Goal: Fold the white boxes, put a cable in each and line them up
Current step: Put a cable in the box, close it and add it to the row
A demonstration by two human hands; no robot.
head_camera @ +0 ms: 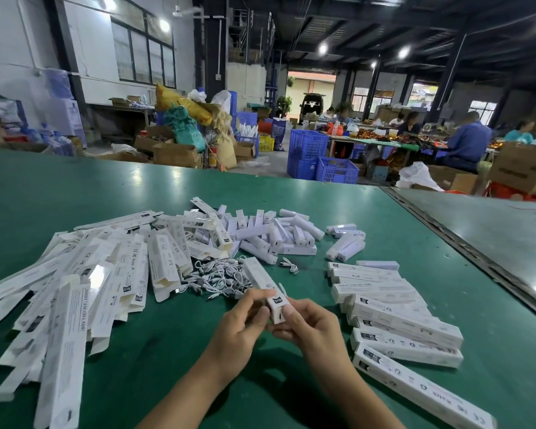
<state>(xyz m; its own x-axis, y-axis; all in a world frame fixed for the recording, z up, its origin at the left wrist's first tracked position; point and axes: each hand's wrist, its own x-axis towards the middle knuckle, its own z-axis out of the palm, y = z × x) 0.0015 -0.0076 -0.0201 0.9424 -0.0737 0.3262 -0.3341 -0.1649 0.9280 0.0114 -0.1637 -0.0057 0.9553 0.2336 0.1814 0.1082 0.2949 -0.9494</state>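
A long white box (262, 281) lies lengthwise away from me above the green table, its near end between both hands. My left hand (243, 320) pinches that end from the left, fingers curled around it. My right hand (307, 323) grips it from the right and below, thumb on the end flap. A white cable pokes out beside the box near my fingers. A tangle of white cables (217, 278) lies just beyond my left hand. Flat unfolded boxes (84, 283) are heaped at the left. Folded boxes (393, 317) lie in a row at the right.
Small white lamp units (273, 233) are piled at the middle back, with a few more (345, 243) to their right. One loose cable (290, 264) lies alone. A metal seam (464, 243) divides this table from another on the right. Blue crates and seated workers are beyond the far edge.
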